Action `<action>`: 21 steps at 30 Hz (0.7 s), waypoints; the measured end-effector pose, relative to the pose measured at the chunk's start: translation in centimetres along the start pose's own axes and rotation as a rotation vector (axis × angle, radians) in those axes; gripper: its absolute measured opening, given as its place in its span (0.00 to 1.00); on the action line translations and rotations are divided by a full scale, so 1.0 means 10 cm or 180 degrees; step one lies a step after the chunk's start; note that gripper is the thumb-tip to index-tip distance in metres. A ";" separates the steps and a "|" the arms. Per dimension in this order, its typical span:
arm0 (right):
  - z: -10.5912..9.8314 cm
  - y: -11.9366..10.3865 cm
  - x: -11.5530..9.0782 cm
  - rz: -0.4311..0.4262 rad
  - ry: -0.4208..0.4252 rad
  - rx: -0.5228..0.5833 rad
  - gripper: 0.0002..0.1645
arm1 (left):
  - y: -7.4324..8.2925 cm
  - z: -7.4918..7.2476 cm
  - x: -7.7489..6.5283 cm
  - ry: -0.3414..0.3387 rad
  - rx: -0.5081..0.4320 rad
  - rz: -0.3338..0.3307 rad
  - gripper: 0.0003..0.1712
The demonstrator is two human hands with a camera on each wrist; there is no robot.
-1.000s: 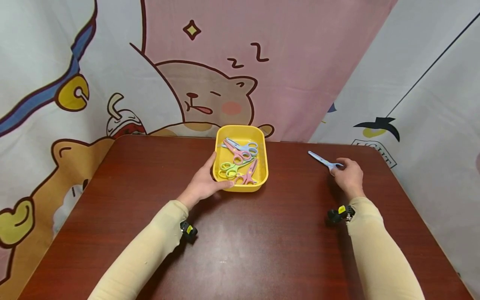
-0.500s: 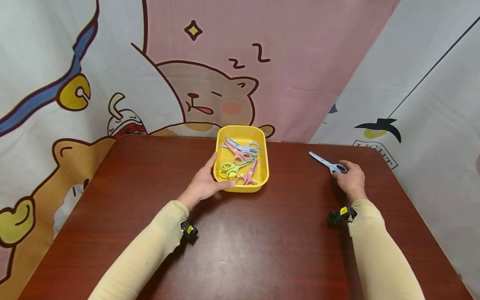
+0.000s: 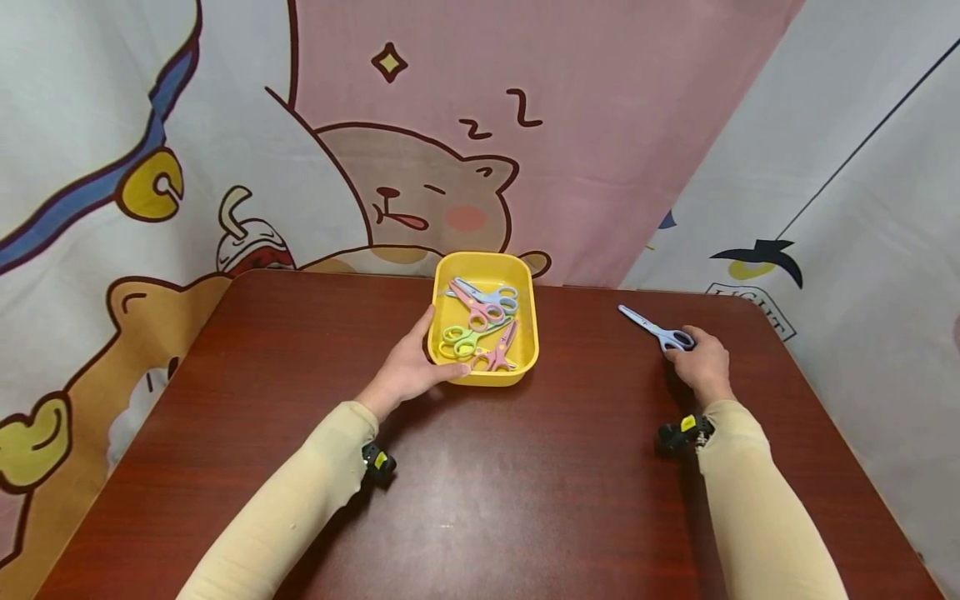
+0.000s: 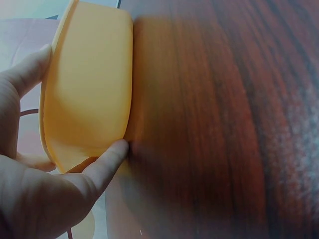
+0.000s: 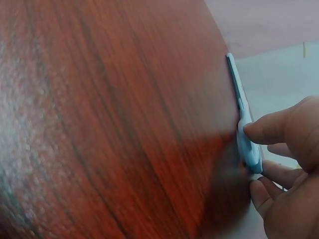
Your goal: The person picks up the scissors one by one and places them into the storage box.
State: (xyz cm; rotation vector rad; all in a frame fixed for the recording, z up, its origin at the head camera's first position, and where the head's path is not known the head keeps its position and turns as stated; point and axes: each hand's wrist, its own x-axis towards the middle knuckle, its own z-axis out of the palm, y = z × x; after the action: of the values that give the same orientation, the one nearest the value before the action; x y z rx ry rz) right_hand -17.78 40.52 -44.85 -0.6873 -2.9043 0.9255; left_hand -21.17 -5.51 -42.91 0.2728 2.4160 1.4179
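My left hand [image 3: 408, 367] holds the near left corner of a yellow plastic tray [image 3: 487, 265]. In the left wrist view the thumb lies along one wall of the tray [image 4: 89, 79] and other fingers reach its rim. Inside lie several pairs of children's scissors: blue scissors [image 3: 506, 293], pink scissors [image 3: 476, 310], green scissors [image 3: 465, 337] and more pink scissors [image 3: 498, 354]. Over at the right, my right hand [image 3: 701, 362] pinches the handle of light blue scissors [image 3: 645, 322], blades pointing up and left. The right wrist view shows the thumb on the scissors' handle [image 5: 244, 142].
The dark reddish-brown wooden table [image 3: 517, 500] spreads under both arms. A cartoon-printed curtain [image 3: 600, 125] hangs right behind its far edge. Small black cameras, such as the one at the left wrist [image 3: 378, 461], are strapped to both sleeves.
The right hand has shifted slightly back along the blue scissors' handle, so more of the finger loops shows. Left hand and tray have stayed in place.
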 end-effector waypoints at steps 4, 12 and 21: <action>0.01 0.00 -0.01 -0.0048 0.0073 -0.0014 0.36 | 0.00 0.00 0.01 -0.0003 -0.0005 0.0000 0.71; 0.01 0.01 0.00 -0.0165 0.0144 0.0002 0.38 | 0.00 0.00 0.01 -0.0006 -0.0040 -0.0013 0.70; 0.06 -0.04 -0.02 -0.0279 0.0240 0.0166 0.40 | 0.00 0.00 0.01 -0.0015 -0.0046 -0.0026 0.70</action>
State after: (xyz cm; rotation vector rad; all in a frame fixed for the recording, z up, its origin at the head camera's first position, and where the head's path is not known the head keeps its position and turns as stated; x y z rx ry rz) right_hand -17.85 39.80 -45.04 -0.5735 -2.8090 0.9404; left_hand -21.25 -5.50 -42.92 0.2624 2.3996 1.4290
